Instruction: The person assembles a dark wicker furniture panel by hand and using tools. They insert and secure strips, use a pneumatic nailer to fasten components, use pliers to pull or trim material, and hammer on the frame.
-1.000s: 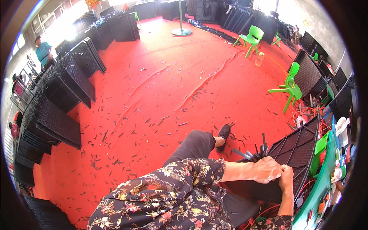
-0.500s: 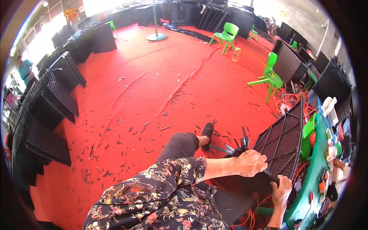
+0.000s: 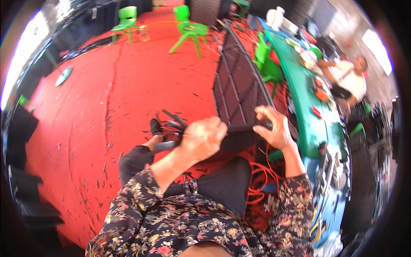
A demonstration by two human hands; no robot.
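Observation:
A long black woven panel point(image 3: 238, 88) with diagonal ribs leans out in front of me, its near edge close to my lap. My left hand point(image 3: 203, 138) is closed on a bunch of flat black strips point(image 3: 173, 124), whose loose ends fan out to the left; its knuckles are beside the panel's near left corner. At the near right corner, my right hand point(image 3: 276, 128) has thumb and curled fingers on either side of the dark edge, pinching it. What lies beneath my left fingers is hidden.
A long green table point(image 3: 291, 64) runs along the right, bearing red-handled pliers point(image 3: 316, 112) and other tools. Another person point(image 3: 349, 79) sits beyond it. Green chairs point(image 3: 188, 30) stand ahead. Red tubing point(image 3: 261, 182) coils by my leg. Black scraps litter the red floor point(image 3: 85, 128).
The view has swung to the right, so the panel and both hands sit further left in it. My right hand has come up to the panel's corner, its sleeve now showing.

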